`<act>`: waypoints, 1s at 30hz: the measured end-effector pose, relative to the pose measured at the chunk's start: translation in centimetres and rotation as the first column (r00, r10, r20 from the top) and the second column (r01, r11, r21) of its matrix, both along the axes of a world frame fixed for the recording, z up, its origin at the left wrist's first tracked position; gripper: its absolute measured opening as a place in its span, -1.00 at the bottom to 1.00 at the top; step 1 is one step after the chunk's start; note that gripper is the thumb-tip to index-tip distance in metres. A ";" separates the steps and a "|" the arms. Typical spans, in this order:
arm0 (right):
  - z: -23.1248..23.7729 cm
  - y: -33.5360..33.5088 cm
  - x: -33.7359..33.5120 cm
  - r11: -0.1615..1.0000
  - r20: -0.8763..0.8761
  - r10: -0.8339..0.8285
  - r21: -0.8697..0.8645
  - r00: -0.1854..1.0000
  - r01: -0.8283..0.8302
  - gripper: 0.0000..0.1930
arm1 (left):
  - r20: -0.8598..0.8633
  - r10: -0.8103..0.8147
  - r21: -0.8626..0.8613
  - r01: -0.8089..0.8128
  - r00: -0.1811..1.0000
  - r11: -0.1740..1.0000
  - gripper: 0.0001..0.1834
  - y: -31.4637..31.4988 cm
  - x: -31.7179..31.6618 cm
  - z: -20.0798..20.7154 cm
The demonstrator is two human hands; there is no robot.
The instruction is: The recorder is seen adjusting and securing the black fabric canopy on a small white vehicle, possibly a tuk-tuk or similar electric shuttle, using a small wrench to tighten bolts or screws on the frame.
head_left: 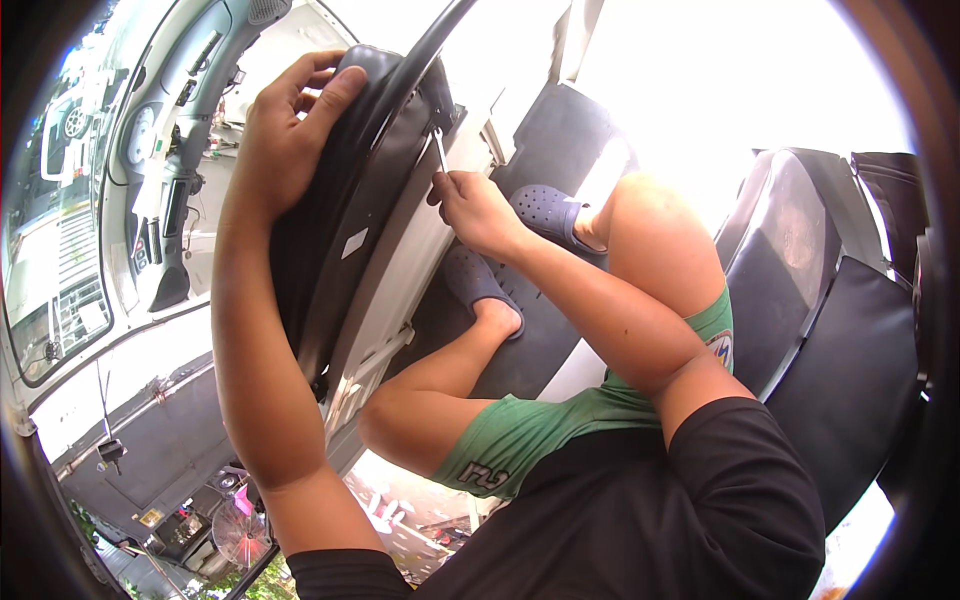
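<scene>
My left hand grips the upper end of a black seat part, thumb on its near face and fingers bent over the far side. The padded-looking part stands tilted on its edge, a small white label on its side. In my right hand is a slim silver wrench, held near its lower end. The wrench's tip meets the dark bracket at the seat part's upper right corner. What sits under the tip is too small to make out.
A pale metal frame runs along the seat part. My clogs rest on the dark floor mat. Black seats stand at right. The dashboard and windshield are at far left; a fan stands at lower left.
</scene>
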State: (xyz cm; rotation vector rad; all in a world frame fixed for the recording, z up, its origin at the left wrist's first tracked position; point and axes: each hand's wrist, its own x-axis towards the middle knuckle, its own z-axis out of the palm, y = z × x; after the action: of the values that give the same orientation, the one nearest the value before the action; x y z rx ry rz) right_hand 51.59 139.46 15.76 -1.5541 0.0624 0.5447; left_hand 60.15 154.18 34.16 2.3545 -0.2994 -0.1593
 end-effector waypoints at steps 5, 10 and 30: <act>0.1 -0.1 0.3 0.998 0.032 -0.007 -0.065 0.999 0.009 -0.50 | -0.009 0.005 -0.039 -0.006 1.000 0.999 -0.51 0.0 -0.1 0.0; -0.2 -0.2 0.5 0.991 0.114 0.008 -0.132 0.993 0.007 -0.52 | 0.011 0.000 0.003 0.000 1.000 1.000 -0.51 -0.2 0.0 0.1; 1.4 0.2 0.7 1.000 -0.033 -0.003 -0.016 0.999 0.002 -0.52 | 0.039 0.005 -0.021 -0.004 0.999 1.000 -0.50 -0.2 0.0 -0.1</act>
State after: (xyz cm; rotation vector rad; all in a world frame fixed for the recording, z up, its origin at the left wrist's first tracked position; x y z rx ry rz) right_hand 52.31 139.67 17.14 -1.5603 0.0938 0.5690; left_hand 60.12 153.99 34.08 2.3395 -0.3132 -0.1083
